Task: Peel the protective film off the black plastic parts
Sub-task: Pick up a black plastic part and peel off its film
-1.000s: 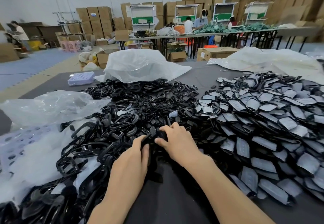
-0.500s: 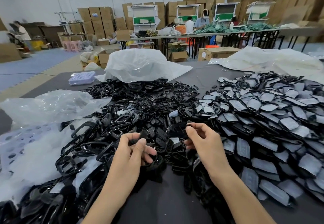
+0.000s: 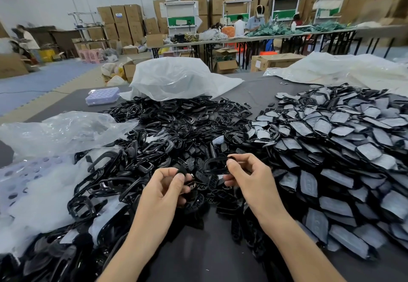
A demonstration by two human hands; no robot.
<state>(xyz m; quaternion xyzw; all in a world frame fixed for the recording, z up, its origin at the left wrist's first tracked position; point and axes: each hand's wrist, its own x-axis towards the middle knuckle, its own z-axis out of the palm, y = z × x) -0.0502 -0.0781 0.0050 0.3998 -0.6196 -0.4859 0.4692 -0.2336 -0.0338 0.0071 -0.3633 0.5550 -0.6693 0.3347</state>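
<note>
Two black parts [image 3: 215, 166] (left mostly hidden)

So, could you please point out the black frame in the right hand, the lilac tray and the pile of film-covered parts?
black frame [image 3: 214, 172]: head view, on its lower rim.
lilac tray [image 3: 102, 95]: head view, on its top face.
pile of film-covered parts [image 3: 331, 140]: head view, on a grey-filmed part mid-pile.
</note>
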